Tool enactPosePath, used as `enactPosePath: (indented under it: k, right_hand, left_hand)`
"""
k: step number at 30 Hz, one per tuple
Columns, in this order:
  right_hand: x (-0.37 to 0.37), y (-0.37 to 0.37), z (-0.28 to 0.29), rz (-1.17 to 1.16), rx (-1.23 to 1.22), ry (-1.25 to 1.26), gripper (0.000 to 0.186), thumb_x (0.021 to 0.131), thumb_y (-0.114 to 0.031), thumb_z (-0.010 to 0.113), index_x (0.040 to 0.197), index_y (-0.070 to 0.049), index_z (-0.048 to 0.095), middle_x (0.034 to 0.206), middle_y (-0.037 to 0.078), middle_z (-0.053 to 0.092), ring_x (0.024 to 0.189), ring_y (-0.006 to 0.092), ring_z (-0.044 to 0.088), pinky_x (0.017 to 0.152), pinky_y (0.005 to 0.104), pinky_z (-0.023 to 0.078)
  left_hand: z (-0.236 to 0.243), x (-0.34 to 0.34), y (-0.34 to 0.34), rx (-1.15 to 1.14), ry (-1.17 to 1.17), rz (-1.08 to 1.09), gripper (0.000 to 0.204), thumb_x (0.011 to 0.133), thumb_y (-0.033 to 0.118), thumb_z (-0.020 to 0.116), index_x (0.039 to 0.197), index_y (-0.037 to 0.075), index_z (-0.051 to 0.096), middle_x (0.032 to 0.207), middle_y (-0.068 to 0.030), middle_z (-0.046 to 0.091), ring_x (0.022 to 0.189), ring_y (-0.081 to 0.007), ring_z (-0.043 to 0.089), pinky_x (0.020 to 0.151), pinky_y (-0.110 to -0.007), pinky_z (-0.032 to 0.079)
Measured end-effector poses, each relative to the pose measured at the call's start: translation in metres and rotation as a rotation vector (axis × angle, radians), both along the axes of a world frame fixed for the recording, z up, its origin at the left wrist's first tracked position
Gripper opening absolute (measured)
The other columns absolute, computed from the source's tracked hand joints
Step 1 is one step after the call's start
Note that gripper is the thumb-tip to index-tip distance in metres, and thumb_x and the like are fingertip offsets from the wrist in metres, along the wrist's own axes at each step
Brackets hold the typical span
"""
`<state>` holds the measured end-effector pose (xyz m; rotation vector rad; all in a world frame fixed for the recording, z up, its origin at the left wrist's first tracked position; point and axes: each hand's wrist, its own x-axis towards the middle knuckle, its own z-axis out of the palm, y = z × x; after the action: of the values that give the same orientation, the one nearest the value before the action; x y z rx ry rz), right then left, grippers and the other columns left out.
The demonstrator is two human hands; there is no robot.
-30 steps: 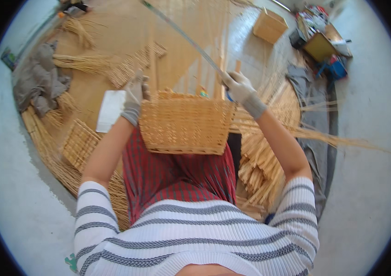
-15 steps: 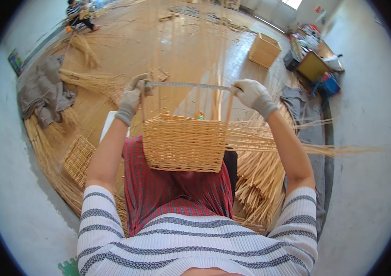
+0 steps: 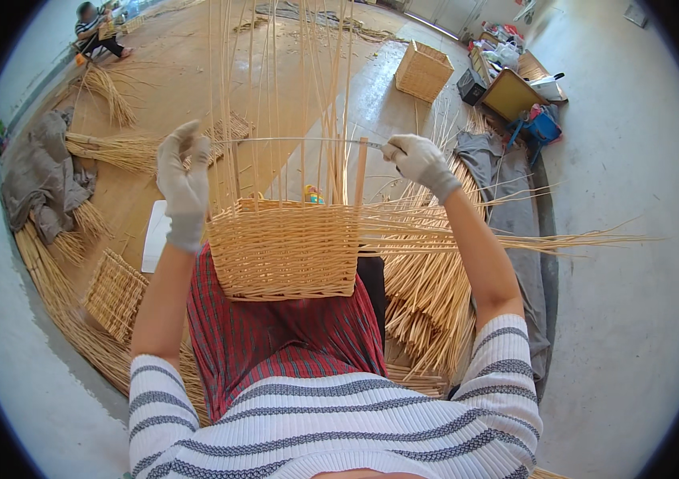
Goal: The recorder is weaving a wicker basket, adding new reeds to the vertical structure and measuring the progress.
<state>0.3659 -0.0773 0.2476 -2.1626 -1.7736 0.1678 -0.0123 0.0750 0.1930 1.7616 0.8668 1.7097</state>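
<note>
A square woven basket (image 3: 283, 251) rests on my lap over red striped cloth (image 3: 283, 335), long thin upright stakes rising from it. A thin measuring tape (image 3: 295, 139) runs across the stakes between my gloved hands. My right hand (image 3: 421, 164) is closed on the tape's right end, near a flat upright stick (image 3: 361, 172). My left hand (image 3: 184, 180) is raised beside the left stakes, fingers apart and slightly bent at the other end; whether they touch the tape is unclear.
Cane bundles (image 3: 431, 299), grey fabric (image 3: 44, 168) and a woven panel (image 3: 116, 291) surround me. A box-shaped basket (image 3: 423, 72) stands ahead, left of a cluttered desk (image 3: 507, 88). Another person (image 3: 96, 32) sits far back left. Walls flank both sides.
The tape has swung from diagonal to level across the stakes. My left hand has shifted left and loosened its fingers. My right hand stays closed on the tape; the view has tilted.
</note>
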Motion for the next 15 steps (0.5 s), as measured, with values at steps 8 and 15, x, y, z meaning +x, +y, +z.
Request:
enactPosePath:
  k: [8, 15]
  right_hand:
    - [-0.109, -0.086, -0.063, 0.1, -0.108, 0.946, 0.029, 0.102, -0.025, 0.052, 0.085, -0.003, 0.063, 0.073, 0.0, 0.059, 0.067, 0.0104, 0.053, 0.064, 0.027, 0.046]
    - [-0.117, -0.185, -0.214, -0.133, 0.237, 1.059, 0.025, 0.106, -0.022, 0.046, 0.105, -0.001, 0.06, 0.114, 0.01, 0.06, 0.1, 0.0169, 0.061, 0.09, 0.0325, 0.051]
  left_hand:
    - [0.137, -0.019, -0.148, 0.65, -0.071, -0.909, 0.01, 0.095, 0.013, 0.057, 0.101, 0.007, 0.062, 0.078, -0.0041, 0.067, 0.066, -0.016, 0.063, 0.065, -0.029, 0.052]
    - [0.127, 0.025, -0.166, 0.862, -0.313, -0.929, 0.005, 0.087, 0.018, 0.065, 0.09, 0.014, 0.065, 0.081, -0.0017, 0.068, 0.069, -0.0149, 0.065, 0.06, -0.027, 0.051]
